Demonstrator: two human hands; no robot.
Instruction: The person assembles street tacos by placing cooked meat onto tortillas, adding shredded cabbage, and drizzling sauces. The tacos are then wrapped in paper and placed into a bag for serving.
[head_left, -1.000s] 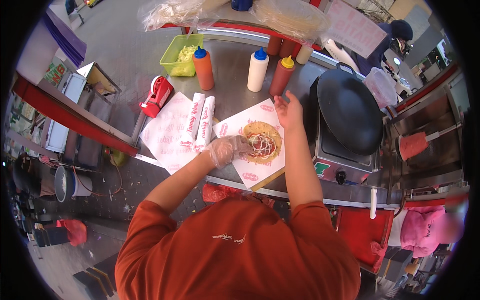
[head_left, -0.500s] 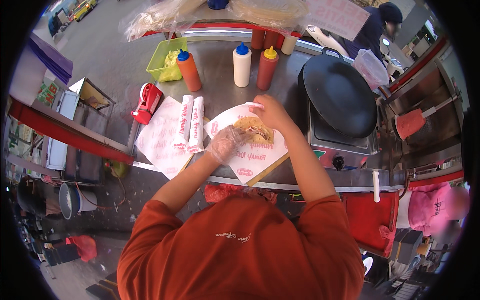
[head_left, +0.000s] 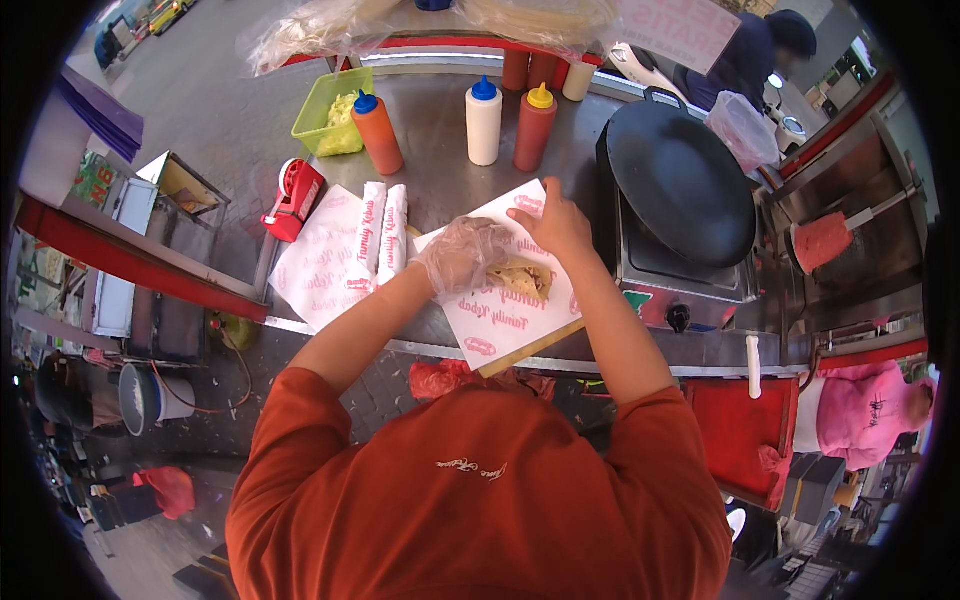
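A folded flatbread wrap (head_left: 522, 280) with filling showing lies on a printed sheet of wrapping paper (head_left: 487, 322). My left hand (head_left: 460, 258), in a clear plastic glove, closes over the left end of the wrap and covers it. My bare right hand (head_left: 561, 228) grips the far right edge of the paper, thumb on top, its other fingers partly hidden. Under the sheet a wooden board (head_left: 533, 352) shows along the near edge. Left of it, two rolled paper-wrapped kebabs (head_left: 370, 232) lie side by side on another sheet (head_left: 318, 265).
A red tape dispenser (head_left: 296, 205) and a green tub of shredded vegetable (head_left: 322, 115) stand at left. Beyond are orange (head_left: 378, 140), white (head_left: 484, 125) and red (head_left: 535, 130) squeeze bottles. A black pan (head_left: 680, 185) sits on the stove at right; a person (head_left: 735, 65) is behind.
The wrap is folded further over and my left hand covers more of it. The paper has turned, and its far corner now stands flatter beside my right hand.
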